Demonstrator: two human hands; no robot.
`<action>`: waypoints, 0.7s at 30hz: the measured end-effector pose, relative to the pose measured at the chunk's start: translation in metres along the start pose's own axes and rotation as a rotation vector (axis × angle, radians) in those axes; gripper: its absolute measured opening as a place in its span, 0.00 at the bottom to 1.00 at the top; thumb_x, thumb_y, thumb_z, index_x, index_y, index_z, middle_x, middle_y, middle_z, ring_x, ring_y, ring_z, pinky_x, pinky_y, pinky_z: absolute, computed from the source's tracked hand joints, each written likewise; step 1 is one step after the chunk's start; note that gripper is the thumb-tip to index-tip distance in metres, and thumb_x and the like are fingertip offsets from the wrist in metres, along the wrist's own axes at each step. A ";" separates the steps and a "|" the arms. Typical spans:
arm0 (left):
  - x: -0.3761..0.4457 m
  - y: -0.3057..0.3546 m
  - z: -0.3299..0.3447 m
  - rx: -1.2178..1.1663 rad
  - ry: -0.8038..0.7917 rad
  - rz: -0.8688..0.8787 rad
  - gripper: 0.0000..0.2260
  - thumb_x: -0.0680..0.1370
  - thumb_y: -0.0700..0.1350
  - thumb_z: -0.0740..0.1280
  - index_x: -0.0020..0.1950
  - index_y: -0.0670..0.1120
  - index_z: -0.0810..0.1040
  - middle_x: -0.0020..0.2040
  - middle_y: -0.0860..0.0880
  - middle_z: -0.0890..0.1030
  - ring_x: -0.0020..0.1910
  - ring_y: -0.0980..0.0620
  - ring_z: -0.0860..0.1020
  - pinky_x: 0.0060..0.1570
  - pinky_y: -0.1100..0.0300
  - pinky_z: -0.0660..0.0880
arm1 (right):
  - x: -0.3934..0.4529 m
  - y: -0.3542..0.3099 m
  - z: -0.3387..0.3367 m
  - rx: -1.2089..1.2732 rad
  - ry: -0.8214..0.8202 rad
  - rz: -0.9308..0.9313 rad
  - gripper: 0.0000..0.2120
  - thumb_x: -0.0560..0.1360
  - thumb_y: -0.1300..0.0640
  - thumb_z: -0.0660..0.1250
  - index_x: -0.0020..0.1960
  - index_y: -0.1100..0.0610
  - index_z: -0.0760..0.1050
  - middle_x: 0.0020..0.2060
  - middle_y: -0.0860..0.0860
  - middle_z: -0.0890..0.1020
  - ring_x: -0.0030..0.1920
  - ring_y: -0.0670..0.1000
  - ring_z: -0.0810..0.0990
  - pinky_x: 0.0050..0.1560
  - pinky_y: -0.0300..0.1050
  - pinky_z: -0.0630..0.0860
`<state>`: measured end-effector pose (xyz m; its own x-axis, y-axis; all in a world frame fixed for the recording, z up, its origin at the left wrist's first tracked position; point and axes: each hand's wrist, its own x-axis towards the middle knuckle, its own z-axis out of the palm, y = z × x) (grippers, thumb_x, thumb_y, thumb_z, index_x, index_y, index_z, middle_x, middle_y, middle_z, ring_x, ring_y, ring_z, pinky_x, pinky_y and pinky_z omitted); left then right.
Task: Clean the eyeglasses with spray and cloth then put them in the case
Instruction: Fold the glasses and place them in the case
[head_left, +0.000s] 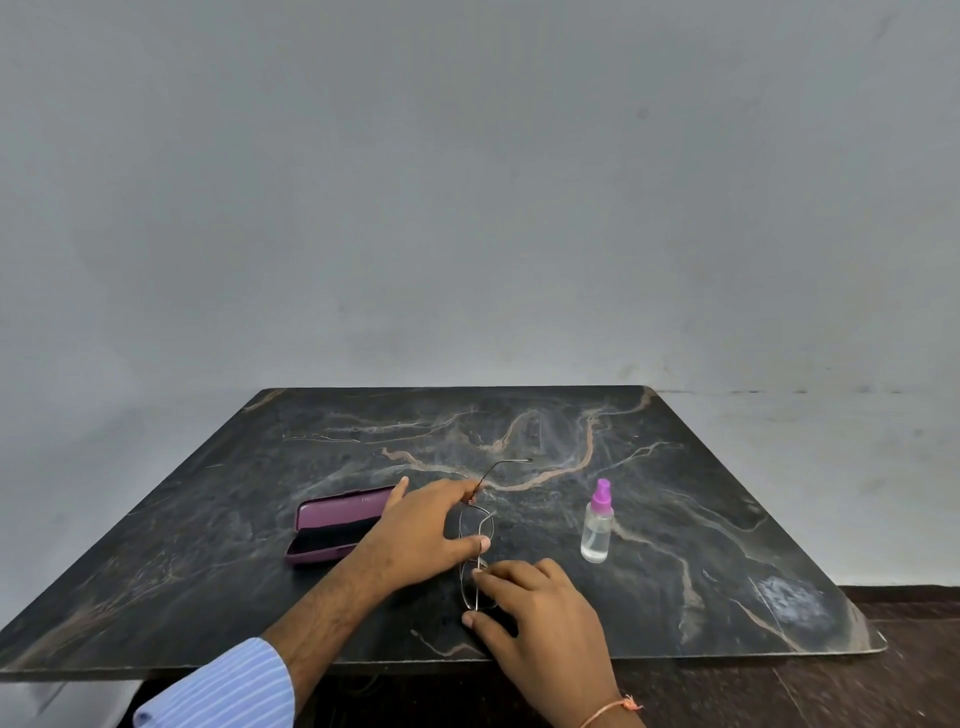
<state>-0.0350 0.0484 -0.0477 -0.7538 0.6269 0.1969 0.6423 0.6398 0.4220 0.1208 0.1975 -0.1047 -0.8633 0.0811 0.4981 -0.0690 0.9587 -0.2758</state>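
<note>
Thin wire-framed eyeglasses (474, 525) lie near the middle front of the dark marble table (701, 467), one temple arm raised and pointing away. My left hand (426, 535) holds the far lens between thumb and fingers, at that arm's hinge. My right hand (535, 618) pinches the near lens at its edges. An open purple case (332, 525) with a black lining lies left of the glasses, partly behind my left hand. A clear spray bottle (597, 525) with a pink nozzle stands upright to the right. No cloth is visible.
A plain grey wall rises behind the table. The table's front edge runs just under my wrists, with dark brown floor showing to the right. My left sleeve (223, 686) is blue striped.
</note>
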 end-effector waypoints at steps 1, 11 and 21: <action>0.000 0.001 0.000 0.000 0.003 0.003 0.33 0.80 0.63 0.75 0.83 0.60 0.69 0.77 0.63 0.78 0.79 0.62 0.73 0.89 0.38 0.42 | 0.000 0.001 0.000 0.001 0.001 -0.005 0.20 0.73 0.32 0.68 0.61 0.39 0.86 0.53 0.33 0.85 0.47 0.44 0.81 0.37 0.37 0.81; -0.002 0.002 0.003 0.085 -0.048 0.053 0.27 0.82 0.67 0.69 0.80 0.67 0.69 0.74 0.61 0.83 0.76 0.61 0.78 0.87 0.37 0.40 | 0.002 0.001 -0.002 0.046 -0.056 0.018 0.20 0.72 0.32 0.71 0.60 0.38 0.85 0.48 0.35 0.82 0.45 0.44 0.80 0.37 0.36 0.78; -0.005 0.010 0.003 0.083 -0.019 -0.047 0.19 0.91 0.59 0.49 0.79 0.64 0.72 0.51 0.56 0.90 0.55 0.57 0.86 0.76 0.44 0.62 | 0.005 0.009 0.000 0.037 -0.138 0.020 0.31 0.74 0.23 0.57 0.73 0.34 0.74 0.55 0.38 0.77 0.56 0.43 0.73 0.48 0.39 0.75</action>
<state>-0.0247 0.0532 -0.0475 -0.7811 0.6033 0.1610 0.6161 0.7028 0.3557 0.1157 0.2069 -0.1042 -0.9252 0.0594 0.3748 -0.0674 0.9463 -0.3163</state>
